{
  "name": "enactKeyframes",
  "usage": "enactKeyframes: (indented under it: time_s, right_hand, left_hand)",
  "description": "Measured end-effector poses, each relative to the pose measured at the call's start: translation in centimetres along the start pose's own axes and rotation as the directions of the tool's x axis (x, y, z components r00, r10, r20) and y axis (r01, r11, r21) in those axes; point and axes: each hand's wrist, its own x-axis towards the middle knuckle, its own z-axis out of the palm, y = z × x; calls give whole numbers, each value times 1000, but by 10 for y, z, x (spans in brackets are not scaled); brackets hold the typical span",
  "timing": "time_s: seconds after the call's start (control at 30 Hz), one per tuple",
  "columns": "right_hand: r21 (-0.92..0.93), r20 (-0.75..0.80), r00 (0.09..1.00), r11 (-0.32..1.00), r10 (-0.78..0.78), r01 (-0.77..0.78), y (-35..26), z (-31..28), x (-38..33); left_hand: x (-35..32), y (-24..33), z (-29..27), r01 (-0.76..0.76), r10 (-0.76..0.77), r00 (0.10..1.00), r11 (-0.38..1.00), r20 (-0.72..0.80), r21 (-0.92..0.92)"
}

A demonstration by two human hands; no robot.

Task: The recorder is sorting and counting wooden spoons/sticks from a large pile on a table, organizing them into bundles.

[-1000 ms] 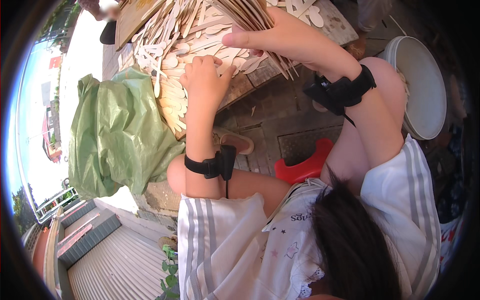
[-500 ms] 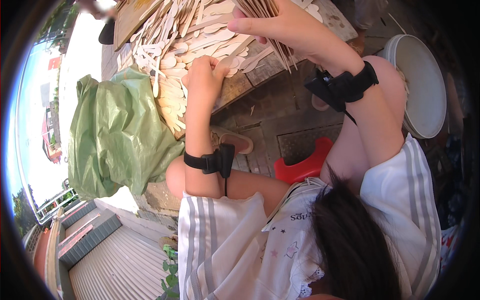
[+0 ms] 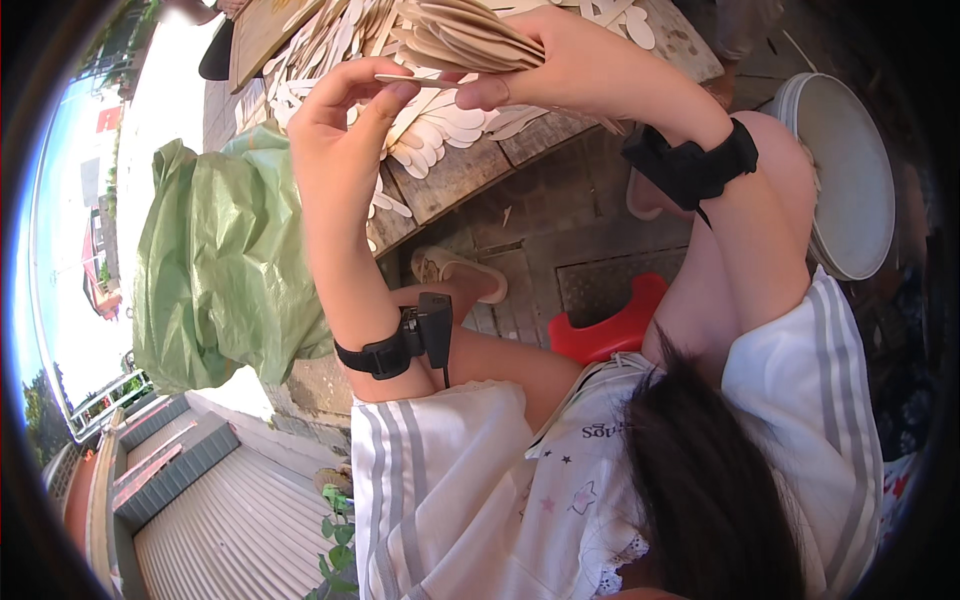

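Presently: a bundle gripped, a single spoon pinched

We find our left hand nearly closed, thumb and fingertips pinching the left end of the one flat wooden spoon. Our right hand is wrapped around the bundle of like pieces, its thumb low beside the single spoon's other end; whether it touches, we cannot tell. Both are raised above the near edge of the desk.

In our judgement, the bundle is clasped together so that its thin pieces stay gathered, and the lone spoon is held by its end so that its length remains exposed. Loose spoons overlap in all directions beneath the hands, some close to the near edge, apparently tipped out without order.

As to the surface, we record rough, worn planks, bare along part of the near edge, with a wooden board at the far left corner. A crumpled green bag stands against the left edge; its contents are hidden. Beyond the right corner we note a white bucket. A red stool stands on paving below. The site is outdoors, in strong daylight at left.
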Motion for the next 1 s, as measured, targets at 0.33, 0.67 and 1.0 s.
enactKeyframes:
  time_s: [0.33,0.67,1.0]
  right_hand:
    - [51,24,989,988,146,-147,4,3,5]
    - [195,-123,974,967,190,-164,-20,-9,-3]
    - [152,-217,955,974,201,-171,-14,-12,1]
  left_hand:
    - [8,-42,15,-69,86,996,892,-18,446]
    - [0,-90,18,-286,148,958,428,246,857]
    - [18,-92,5,-351,82,929,510,362,785]
